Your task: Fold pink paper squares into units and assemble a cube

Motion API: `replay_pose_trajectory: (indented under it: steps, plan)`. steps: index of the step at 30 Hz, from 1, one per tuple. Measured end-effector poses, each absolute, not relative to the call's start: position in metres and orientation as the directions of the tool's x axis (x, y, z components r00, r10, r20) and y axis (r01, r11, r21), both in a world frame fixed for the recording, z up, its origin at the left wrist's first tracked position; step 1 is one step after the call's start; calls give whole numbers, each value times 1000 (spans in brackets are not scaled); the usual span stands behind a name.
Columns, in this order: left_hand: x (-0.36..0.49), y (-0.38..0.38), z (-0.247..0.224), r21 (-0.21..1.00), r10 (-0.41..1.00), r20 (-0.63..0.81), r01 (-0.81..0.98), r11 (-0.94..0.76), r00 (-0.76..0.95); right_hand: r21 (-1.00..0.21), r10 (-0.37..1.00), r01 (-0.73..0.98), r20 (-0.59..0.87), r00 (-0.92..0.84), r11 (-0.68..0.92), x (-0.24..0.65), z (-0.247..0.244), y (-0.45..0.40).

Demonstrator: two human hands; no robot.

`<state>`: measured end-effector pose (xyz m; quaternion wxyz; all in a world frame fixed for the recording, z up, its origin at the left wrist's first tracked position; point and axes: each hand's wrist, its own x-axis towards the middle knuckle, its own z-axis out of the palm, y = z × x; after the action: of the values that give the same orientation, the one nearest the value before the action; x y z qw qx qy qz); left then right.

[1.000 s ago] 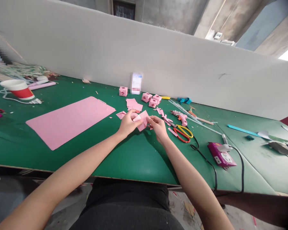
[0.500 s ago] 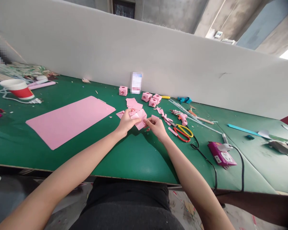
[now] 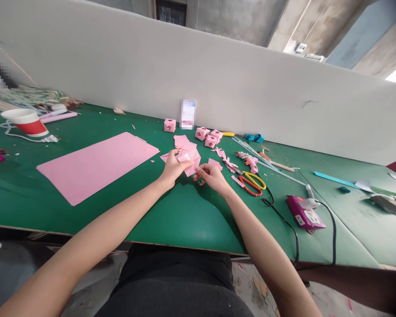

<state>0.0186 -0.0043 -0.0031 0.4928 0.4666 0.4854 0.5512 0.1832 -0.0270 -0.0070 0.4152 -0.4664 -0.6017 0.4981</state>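
A piece of folded pink paper (image 3: 193, 159) is up off the table between my hands. My left hand (image 3: 174, 168) is closed on its left side, thumb on top. At its lower right corner my right hand (image 3: 211, 177) pinches it between thumb and forefinger, the other fingers curled below. Small pink paper squares (image 3: 181, 141) lie just beyond, and another pink paper piece (image 3: 215, 163) rests behind my right hand. Farther back stand several pink paper cubes (image 3: 202, 133) with diamond-shaped openings, and a single pink cube (image 3: 170, 125) sits left of a propped phone (image 3: 188, 114).
A large pink sheet (image 3: 99, 167) covers the table to the left, near a paper cup (image 3: 25, 122). To the right lie paper scraps (image 3: 225, 159), scissors (image 3: 251, 182), a pink glue gun (image 3: 248, 161) and a purple box (image 3: 305, 212) with a black cord. A pale partition (image 3: 198, 66) rises behind.
The folded paper has turned and tilted a little in my hands. My right hand's fingers have shifted slightly left and down along its corner.
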Motion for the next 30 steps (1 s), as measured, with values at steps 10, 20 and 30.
replay_pose_trajectory:
  steps: [10,20,30]
  plan:
    - [16,-4,-5,998,998,45,-47,-43,35,-971,981,141,194,-7,193,188,-6,-21]
    - [15,-4,-13,984,986,149,85,-155,72,-747,879,531,476,6,401,192,-2,-30]
    - [13,0,-14,965,968,248,83,-250,36,-896,947,326,320,7,300,194,-4,-24]
